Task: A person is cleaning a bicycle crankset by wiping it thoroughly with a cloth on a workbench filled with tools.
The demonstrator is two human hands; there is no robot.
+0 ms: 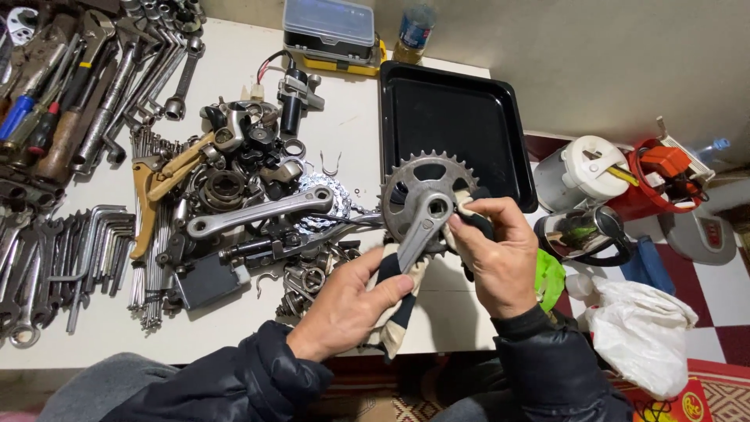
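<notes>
Seated at a white desk (234,344), a person in a dark padded jacket holds a bicycle crankset (426,205) just above the desk's near edge. The left hand (348,301) cups the crank arm (416,241) from below through a black-and-cream rag (398,309), fingers (394,287) curled shut around it, a grip that appears to steady the part. The right hand (496,254) pinches another fold of cloth against the hub, thumb and fingers (469,211) pressed together, seemingly rubbing the metal clean. The toothed chainring faces up, tilted toward the camera. Just left lies a loose heap of bike parts: a second crank arm (262,211), a sprocket cluster (328,199) and bearings. Farther left, hex keys (101,234), spanners (156,70) and screwdrivers (27,109) lie fanned out in rows. Beyond the hands sits a black baking tray (461,109), with nothing visible in it. At the far edge stands a clear-lidded parts case (330,27), contents unreadable, beside a plastic bottle (414,31). To the right, off the desk, a white plastic bag (641,332) rests on the floor.
</notes>
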